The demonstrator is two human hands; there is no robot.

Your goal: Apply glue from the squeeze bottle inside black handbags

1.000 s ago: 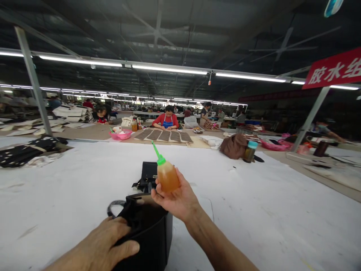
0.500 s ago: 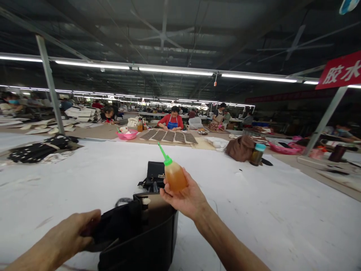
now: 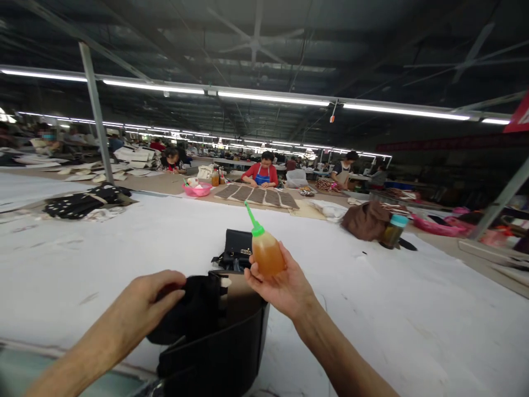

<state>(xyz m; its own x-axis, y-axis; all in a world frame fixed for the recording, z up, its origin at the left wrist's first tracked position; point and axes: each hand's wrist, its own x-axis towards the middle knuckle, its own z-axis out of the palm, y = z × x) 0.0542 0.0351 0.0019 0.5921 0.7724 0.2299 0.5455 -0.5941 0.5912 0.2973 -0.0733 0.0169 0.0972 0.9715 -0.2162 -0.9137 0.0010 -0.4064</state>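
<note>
My right hand [image 3: 283, 286] holds a small squeeze bottle [image 3: 266, 251] of amber liquid with a green pointed nozzle, tilted up and to the left. My left hand [image 3: 151, 300] is closed on the black lining or flap pulled out of a black bag [image 3: 223, 347] that stands open on the white table [image 3: 103, 259] just in front of me. A second, smaller black bag [image 3: 237, 248] lies flat on the table right behind the first one.
A brown bag [image 3: 366, 220] and a jar with a teal lid [image 3: 393, 230] lie at the right. Black spotted fabric [image 3: 85, 201] is piled at the far left. A pink bowl [image 3: 197, 189] and grey panels lie on the table behind, where people sit working.
My left hand moved from resting on the bag's side to gripping and pulling its black inner flap out to the left. The view shifted left. The bottle stayed raised.
</note>
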